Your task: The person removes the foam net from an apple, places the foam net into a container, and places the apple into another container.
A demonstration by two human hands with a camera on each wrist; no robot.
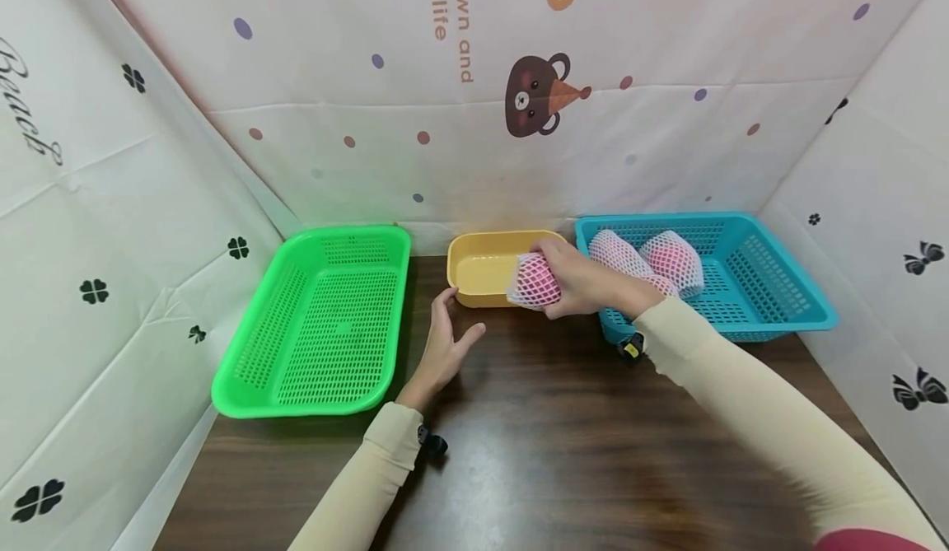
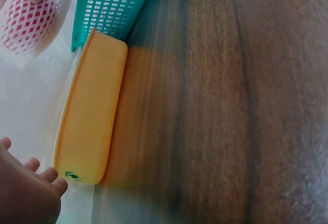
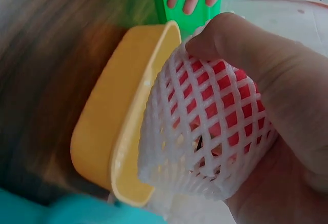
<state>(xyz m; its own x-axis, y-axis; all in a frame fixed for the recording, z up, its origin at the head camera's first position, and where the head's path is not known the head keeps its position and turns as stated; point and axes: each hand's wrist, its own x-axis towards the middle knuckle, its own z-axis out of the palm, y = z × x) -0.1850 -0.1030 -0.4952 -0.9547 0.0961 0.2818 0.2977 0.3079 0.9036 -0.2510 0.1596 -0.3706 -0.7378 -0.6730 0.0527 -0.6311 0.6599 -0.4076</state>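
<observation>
My right hand grips a round red fruit in a white foam net, holding it over the right front part of the small yellow basin. In the right wrist view the thumb presses on the net, and red shows through its mesh. My left hand is at the basin's left front corner, thumb spread from the fingers, with nothing in it. Whether its fingertips touch the yellow wall I cannot tell. Several more netted fruits lie in the blue basket, partly behind my right forearm.
A green slotted basket stands left of the yellow basin, with bare mesh bottom showing. Brown wooden tabletop spreads in front of the containers. Patterned white sheeting rises behind them and at both sides.
</observation>
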